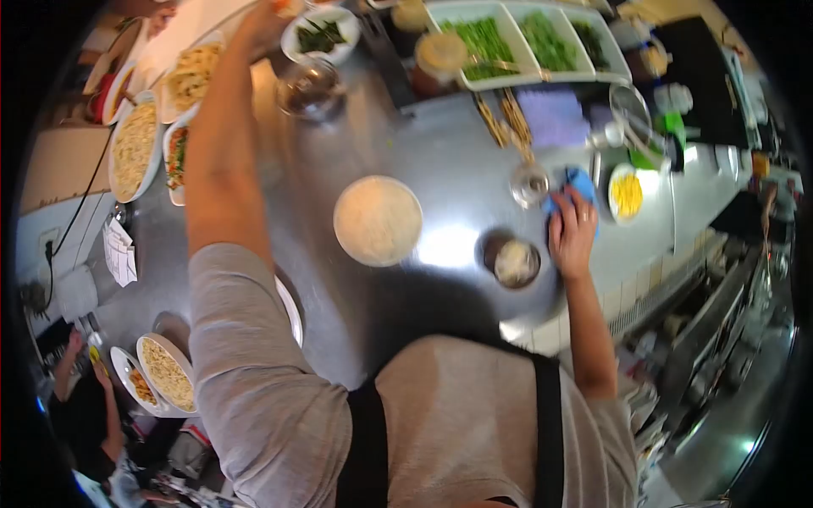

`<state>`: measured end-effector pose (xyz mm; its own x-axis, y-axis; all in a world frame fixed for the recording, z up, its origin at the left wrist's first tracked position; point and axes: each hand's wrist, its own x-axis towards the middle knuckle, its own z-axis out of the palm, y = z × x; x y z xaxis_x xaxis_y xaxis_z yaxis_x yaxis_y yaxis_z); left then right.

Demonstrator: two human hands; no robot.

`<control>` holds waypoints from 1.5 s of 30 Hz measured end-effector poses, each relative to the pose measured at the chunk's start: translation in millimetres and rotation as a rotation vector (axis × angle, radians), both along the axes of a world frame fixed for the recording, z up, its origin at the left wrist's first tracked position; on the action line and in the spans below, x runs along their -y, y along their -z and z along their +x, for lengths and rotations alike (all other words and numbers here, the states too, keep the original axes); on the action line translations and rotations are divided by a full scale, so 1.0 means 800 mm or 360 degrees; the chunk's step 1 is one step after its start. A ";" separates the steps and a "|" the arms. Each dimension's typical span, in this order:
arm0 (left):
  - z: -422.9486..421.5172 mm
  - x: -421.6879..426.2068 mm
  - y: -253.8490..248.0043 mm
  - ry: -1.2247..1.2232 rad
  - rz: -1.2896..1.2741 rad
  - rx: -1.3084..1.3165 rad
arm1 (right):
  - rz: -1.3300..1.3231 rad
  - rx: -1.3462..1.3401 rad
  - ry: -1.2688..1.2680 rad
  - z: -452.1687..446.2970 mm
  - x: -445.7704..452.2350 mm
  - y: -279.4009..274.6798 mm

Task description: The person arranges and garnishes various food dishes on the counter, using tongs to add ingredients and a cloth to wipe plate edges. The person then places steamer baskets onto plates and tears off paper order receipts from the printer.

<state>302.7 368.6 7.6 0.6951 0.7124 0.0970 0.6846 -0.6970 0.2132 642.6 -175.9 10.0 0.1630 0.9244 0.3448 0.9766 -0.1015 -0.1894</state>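
While the blue cloth (580,178) lies partly under my curled right hand (573,230), well apart from my outstretched left hand (261,29), I cannot tell whether either grips.

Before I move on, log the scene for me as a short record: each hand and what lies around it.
Left hand: near the top edge of view, beside a white bowl of dark green leaves; grip unclear
Right hand: on a blue cloth
Beyond right hand: yellow food in a white dish
Between the arms: round container, pale inside
Far side: white tray of greens, divided into compartments
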 end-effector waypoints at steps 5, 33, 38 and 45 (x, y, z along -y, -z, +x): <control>-0.018 0.046 -0.059 -0.0421 0.0303 0.0343 | 0.0083 0.0013 0.0015 0.000 0.001 -0.001; 0.214 0.729 -0.009 -0.0814 -0.0413 0.1359 | -0.0218 0.0095 -0.1370 -0.022 -0.002 -0.112; 0.211 0.721 -0.004 -0.0780 -0.0358 0.1412 | -0.0102 0.0077 -0.1358 -0.030 0.001 -0.099; 0.203 0.694 0.003 -0.0631 -0.0173 0.1460 | -0.0168 -0.0078 -0.1154 -0.042 -0.006 -0.090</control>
<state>464.7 -186.8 5.1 0.0953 0.9129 0.3970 0.4024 -0.4000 0.8234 609.1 -171.5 81.9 -0.4895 0.8336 0.2559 0.7959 0.5470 -0.2595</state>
